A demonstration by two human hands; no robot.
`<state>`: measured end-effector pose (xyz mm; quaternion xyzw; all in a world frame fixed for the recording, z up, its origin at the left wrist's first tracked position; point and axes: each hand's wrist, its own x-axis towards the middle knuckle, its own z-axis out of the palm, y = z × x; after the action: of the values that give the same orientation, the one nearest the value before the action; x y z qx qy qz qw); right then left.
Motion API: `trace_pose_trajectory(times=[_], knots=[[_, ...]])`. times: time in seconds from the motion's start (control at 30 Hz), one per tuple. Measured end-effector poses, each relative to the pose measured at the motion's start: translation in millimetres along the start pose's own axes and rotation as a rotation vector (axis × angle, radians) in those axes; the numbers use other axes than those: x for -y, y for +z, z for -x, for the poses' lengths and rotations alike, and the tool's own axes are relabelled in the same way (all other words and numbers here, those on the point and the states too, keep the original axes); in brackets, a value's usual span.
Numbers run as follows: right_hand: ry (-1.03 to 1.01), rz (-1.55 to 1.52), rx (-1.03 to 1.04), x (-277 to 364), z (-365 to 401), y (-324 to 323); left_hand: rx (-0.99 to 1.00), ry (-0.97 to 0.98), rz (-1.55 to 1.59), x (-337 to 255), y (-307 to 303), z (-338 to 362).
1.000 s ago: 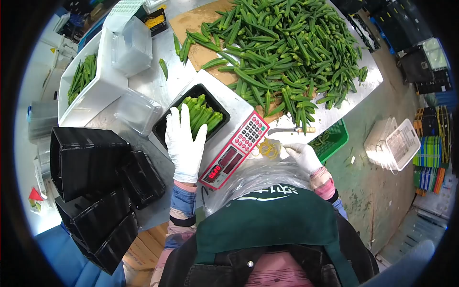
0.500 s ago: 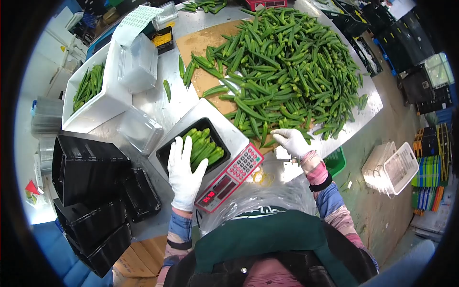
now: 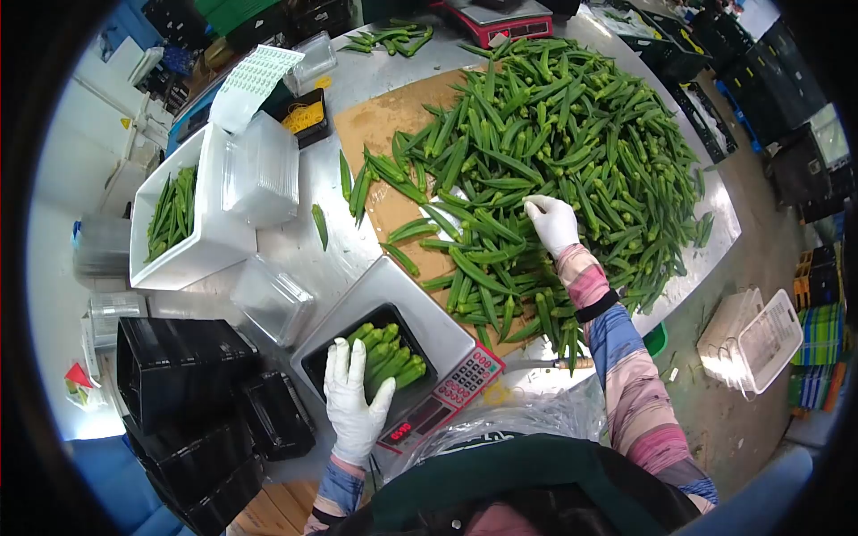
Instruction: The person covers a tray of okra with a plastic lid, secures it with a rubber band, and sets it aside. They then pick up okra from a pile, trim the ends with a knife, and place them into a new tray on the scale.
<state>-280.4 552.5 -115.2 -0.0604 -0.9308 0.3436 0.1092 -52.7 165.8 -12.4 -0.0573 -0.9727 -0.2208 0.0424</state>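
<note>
My left hand, in a white glove, lies with fingers stretched over the left side of a black tray and against the okra lined up inside it. The tray sits on the steel plate of a red-edged digital scale with a lit red display. Farther right, my gloved right hand is at the large okra pile. Its fingers are curled in; whatever they may hold is hidden.
Stacked clear plastic boxes stand by a white foam box containing okra. Black trays are stacked at left. A knife lies near the table's front edge. A white basket stands on the floor at right.
My right hand has moved from the pile's near edge up and forward over the okra, and its fingers have curled. My left hand stays on the tray. The camera view has shifted.
</note>
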Motion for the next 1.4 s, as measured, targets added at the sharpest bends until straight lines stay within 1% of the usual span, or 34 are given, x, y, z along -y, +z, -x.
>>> trace_pose_trajectory(times=[0.03,0.07,0.1,0.17,0.23,0.27,0.3,0.37,0.4,0.43,0.5,0.53,0.57,0.63,0.7,0.8,0.9,0.97,1.0,1.03,1.07,1.17,1.27,1.3,1.4], knots=[[-0.042,0.03,-0.049,2.6,-6.9,3.3,-0.004,0.002,0.005,0.6,0.6,-0.3],[-0.137,0.089,-0.148,1.5,-17.3,8.7,0.007,-0.003,0.015,-1.5,-1.4,-2.1],[-0.122,0.136,-0.177,9.6,-26.9,7.5,0.017,-0.009,0.025,-3.2,-2.9,-3.8],[-0.167,0.162,-0.239,7.3,-45.2,18.7,0.005,-0.011,0.0,-0.7,0.1,-3.8],[-0.181,0.193,-0.192,6.2,-55.4,28.5,0.001,-0.013,-0.009,1.3,2.4,-4.0],[-0.175,0.256,-0.143,5.0,-54.0,32.6,0.002,-0.017,-0.008,1.5,2.5,-3.7],[-0.184,0.353,-0.123,12.4,-49.1,32.6,0.004,-0.022,-0.006,0.8,2.0,-4.8],[-0.212,0.42,-0.065,27.5,-35.6,33.3,0.022,-0.03,0.014,-2.0,-0.6,-7.6],[-0.247,0.369,-0.015,28.8,-31.2,35.2,0.022,-0.033,0.015,-1.2,0.2,-6.8],[-0.233,0.325,0.065,29.8,-25.4,35.6,0.022,-0.036,0.018,-0.5,1.2,-5.7],[-0.036,0.07,0.23,31.8,-21.6,36.0,0.018,-0.038,0.007,1.7,2.9,-4.6],[-0.042,0.053,0.193,32.7,-27.8,29.2,0.015,-0.039,0.001,2.9,3.6,-4.2],[-0.1,0.06,0.031,25.7,-35.3,29.0,0.015,-0.036,0.001,3.8,4.1,-3.6],[-0.1,0.049,-0.176,24.0,-60.1,20.3,0.013,-0.036,-0.003,5.1,5.2,-2.6],[0.014,0.116,-0.222,24.0,-87.4,16.2,0.005,-0.035,0.0,5.8,6.2,-1.9],[0.18,0.174,-0.139,22.4,-119.9,18.1,-0.006,-0.027,-0.003,4.9,6.3,-3.4],[0.087,0.364,0.003,17.7,-128.7,16.9,-0.002,-0.038,0.004,3.0,3.5,-4.9],[0.106,0.247,0.033,20.3,-124.4,6.7,-0.003,-0.035,0.005,2.6,1.0,-5.9],[0.097,0.044,0.003,15.9,-121.1,-0.3,-0.009,-0.029,0.002,2.2,0.3,-6.1],[0.084,-0.159,-0.027,28.3,-114.0,-12.2,-0.019,-0.022,0.001,1.6,0.2,-5.7],[0.233,-0.542,0.049,39.0,-101.8,-28.5,-0.03,-0.012,0.003,3.4,1.6,-4.3],[0.154,-0.978,0.16,58.2,-60.3,-64.4,-0.045,0.0,0.009,0.6,-1.9,-3.0],[0.072,-1.249,0.276,90.9,-13.9,-91.9,-0.022,-0.015,0.028,-4.4,-10.5,-6.3],[0.041,-1.282,0.307,97.6,-1.4,-98.0,-0.007,-0.027,0.035,-4.8,-12.3,-5.5],[-0.024,-1.35,0.378,114.4,35.1,-108.0,-0.138,-0.024,0.133,-6.4,-11.7,2.3]])
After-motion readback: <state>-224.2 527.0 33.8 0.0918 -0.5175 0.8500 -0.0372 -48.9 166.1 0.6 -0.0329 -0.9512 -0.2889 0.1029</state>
